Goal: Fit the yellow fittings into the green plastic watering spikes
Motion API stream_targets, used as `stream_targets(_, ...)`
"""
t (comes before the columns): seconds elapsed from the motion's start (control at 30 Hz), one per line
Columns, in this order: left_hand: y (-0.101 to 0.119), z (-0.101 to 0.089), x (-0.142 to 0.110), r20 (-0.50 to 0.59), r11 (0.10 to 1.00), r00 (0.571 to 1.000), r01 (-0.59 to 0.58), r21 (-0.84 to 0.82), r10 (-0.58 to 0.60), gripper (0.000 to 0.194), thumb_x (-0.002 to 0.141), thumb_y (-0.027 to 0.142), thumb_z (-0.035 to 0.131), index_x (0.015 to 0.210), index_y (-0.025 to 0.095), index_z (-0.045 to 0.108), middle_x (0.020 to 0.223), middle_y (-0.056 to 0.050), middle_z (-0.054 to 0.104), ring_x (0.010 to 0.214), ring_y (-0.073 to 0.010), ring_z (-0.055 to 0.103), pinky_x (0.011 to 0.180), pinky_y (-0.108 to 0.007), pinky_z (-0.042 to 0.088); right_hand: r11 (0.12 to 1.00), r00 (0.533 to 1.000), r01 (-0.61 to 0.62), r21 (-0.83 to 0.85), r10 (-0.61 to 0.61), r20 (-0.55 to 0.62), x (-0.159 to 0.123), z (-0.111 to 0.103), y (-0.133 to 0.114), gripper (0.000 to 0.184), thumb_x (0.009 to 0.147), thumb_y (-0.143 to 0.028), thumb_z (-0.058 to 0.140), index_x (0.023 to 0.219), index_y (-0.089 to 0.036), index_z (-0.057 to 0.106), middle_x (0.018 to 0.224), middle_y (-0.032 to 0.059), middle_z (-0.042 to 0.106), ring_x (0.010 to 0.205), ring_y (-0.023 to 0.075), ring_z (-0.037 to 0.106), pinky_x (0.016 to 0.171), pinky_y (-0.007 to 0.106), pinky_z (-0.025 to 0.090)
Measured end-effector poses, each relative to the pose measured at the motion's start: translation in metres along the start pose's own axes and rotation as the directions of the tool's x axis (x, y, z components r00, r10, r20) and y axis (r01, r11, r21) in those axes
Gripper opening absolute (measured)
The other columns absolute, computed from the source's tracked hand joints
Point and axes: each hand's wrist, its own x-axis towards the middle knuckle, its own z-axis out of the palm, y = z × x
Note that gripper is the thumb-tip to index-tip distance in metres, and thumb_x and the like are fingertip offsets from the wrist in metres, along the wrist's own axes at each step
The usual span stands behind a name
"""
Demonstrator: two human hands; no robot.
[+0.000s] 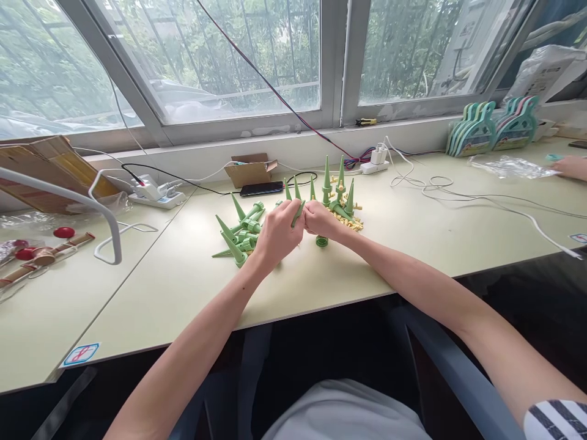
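Note:
My left hand (280, 231) is closed round a green plastic watering spike (298, 214), whose pointed part shows between the fingers. Pressed against it, my right hand (320, 220) is also closed; what its fingers pinch is hidden. To the left lies a loose heap of green spikes (236, 247), some with their tips up. Behind and right of my hands, several green spikes (326, 180) stand upright, a few with yellow valves (342, 189) fitted. Small yellow pieces (353, 221) are piled beside them. A green ring-shaped end (321, 241) shows below my right wrist.
A phone (262, 189) lies before an open cardboard box (250, 171). Power strips (158, 197) and white cables (440, 183) run along the back. Wooden toys with red balls (39, 256) lie left. Teal racks (472, 131) stand far right, near another person's hand (571, 167).

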Motion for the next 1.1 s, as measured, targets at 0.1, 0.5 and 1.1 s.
stream_targets(0.1,-0.0004,0.0,0.0009,-0.011,0.999,0.999,0.043,-0.022,-0.043,0.018,0.088,0.017,0.051,0.073,0.021,0.042,0.066,0.002,0.045,0.054,-0.0118,0.036,0.054,-0.026,0.032,1.0,1.0,-0.005,0.015,0.006,-0.02,0.0005,0.0022,0.001,0.04,0.09,-0.021,0.039,0.051,-0.021,0.029,0.042,-0.0063,0.027,0.039,0.0052,0.027,0.04,0.021,0.021)
stream_targets(0.5,-0.001,-0.0006,0.0032,-0.014,0.961,0.972,0.228,-0.158,-0.233,0.014,0.09,0.028,0.053,0.078,0.02,0.055,0.068,0.002,0.058,0.053,-0.0104,0.045,0.056,-0.025,0.038,1.0,0.997,0.016,-0.016,-0.017,-0.082,0.0007,0.005,-0.0009,0.042,0.094,-0.03,0.037,0.053,-0.02,0.033,0.045,-0.004,0.034,0.043,0.0065,0.03,0.041,0.021,0.023)
stream_targets(1.1,0.0007,-0.0019,0.0037,-0.048,0.99,0.99,0.131,-0.057,-0.134,0.018,0.087,0.02,0.054,0.07,0.02,0.047,0.065,0.001,0.051,0.054,-0.0109,0.036,0.056,-0.026,0.034,1.0,0.998,0.015,-0.007,-0.015,-0.061,0.0005,0.0037,-0.0001,0.036,0.09,-0.021,0.04,0.055,-0.021,0.031,0.046,-0.005,0.033,0.042,0.0064,0.031,0.042,0.021,0.023)
